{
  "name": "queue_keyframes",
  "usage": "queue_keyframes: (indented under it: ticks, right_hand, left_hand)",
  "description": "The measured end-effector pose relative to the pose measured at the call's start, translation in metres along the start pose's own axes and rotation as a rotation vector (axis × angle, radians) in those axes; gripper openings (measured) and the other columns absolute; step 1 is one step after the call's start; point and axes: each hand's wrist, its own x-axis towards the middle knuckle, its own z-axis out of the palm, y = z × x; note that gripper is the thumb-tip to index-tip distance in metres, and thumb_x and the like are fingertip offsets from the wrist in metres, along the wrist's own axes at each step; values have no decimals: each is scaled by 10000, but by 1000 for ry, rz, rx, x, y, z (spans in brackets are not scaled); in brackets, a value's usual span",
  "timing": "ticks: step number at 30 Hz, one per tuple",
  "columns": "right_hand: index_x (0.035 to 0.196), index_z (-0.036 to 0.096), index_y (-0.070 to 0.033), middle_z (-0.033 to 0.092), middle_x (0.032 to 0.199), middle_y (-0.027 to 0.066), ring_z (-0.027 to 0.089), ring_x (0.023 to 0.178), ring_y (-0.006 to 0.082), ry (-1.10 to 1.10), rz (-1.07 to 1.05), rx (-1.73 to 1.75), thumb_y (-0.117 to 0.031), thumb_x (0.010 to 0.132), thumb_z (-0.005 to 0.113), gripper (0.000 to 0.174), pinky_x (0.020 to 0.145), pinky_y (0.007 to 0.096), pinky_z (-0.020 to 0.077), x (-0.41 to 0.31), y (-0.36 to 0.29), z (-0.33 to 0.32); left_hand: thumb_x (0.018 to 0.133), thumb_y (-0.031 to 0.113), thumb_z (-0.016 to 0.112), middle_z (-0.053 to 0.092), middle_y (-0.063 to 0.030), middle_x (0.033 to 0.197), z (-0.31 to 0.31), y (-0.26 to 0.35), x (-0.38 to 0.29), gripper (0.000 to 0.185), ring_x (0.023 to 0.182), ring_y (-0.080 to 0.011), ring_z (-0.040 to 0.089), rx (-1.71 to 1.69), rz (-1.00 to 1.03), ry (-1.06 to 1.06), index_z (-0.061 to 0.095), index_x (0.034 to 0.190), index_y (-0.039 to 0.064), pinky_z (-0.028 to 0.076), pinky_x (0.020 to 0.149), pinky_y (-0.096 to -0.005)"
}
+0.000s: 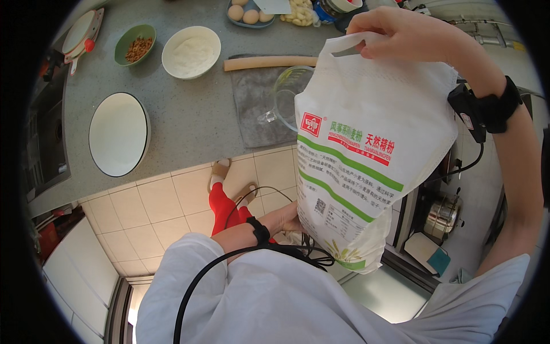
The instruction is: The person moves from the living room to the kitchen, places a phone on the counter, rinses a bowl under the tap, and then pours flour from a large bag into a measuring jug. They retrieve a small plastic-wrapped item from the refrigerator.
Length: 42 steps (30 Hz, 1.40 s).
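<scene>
A white woven flour bag [352,150], printed with green bands, writing and wheat ears, hangs upright before me at the counter's edge. My right hand [382,32] grips its cut-out handle at the top. Lower down, my left hand [290,219] holds the bag's left side, its fingers partly hidden behind the bag. A clear measuring jug [285,101] on a grey cloth [253,103] is partly covered by the bag. Farther left stands a white bowl of flour [191,53].
A wooden rolling pin [268,63] lies along the cloth. Left on the counter are a white oval dish [118,134] and a green bowl of brown pieces [135,45]. Eggs [250,16] sit at the back. A black cable [206,266] crosses my front; a metal pot [442,217] stands right.
</scene>
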Motion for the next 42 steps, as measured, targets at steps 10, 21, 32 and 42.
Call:
queue_keyframes:
  ticks: [10, 21, 32, 42]
  right_hand:
    - [1476, 206, -17, 309, 1477, 198, 320, 1368, 284, 793, 186, 538, -365, 804, 699, 902, 1079, 418, 318, -126, 39, 106]
    - [1293, 461, 10, 594, 1173, 105, 551, 1018, 129, 773, 191, 1093, -180, 963, 559, 393, 853, 267, 455, -102, 13, 219]
    - [1215, 526, 42, 630, 1039, 61, 540, 906, 77, 968, 117, 996, -212, 1018, 451, 329, 796, 226, 438, -93, 20, 235]
    - [1092, 594, 39, 638, 930, 19, 540, 820, 41, 835, 66, 1050, -245, 1008, 485, 316, 722, 203, 439, -89, 38, 207]
  left_hand:
    - [931, 613, 390, 477, -176, 1369, -14, -8, 12, 709, 1210, -345, 502, 36, 65, -10, 430, 1360, 50, 430, 949, -587]
    - [941, 591, 387, 492, -167, 1353, 6, -8, -6, 674, 1185, -336, 521, 121, 38, 40, 437, 1349, 57, 439, 941, -582]
    - [952, 550, 407, 507, -181, 1348, 2, -14, 5, 658, 1160, -339, 555, 18, -44, -41, 448, 1351, 29, 481, 921, -555]
    - [958, 550, 389, 473, -185, 1365, 26, -23, 9, 652, 1193, -347, 527, 76, -85, -146, 411, 1371, 46, 491, 935, -532]
